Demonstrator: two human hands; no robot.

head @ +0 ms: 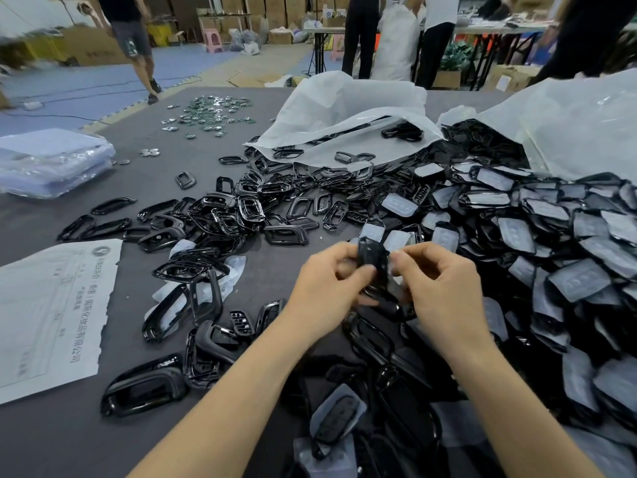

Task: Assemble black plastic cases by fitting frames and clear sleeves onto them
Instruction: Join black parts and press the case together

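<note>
A: Centre of frame, just above the desk, the black case stands upright between both hands.

B: Left hand pinches its left edge, thumb in front. Right hand, fingers curled, nips the right edge. Loose frames lie to the upper left.

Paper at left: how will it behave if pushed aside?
The paper looks thin, so probably light and floppy. It lies flat on the table, so it should slide, maybe buckling. Its ragged edge suggests it tears easily.
</note>
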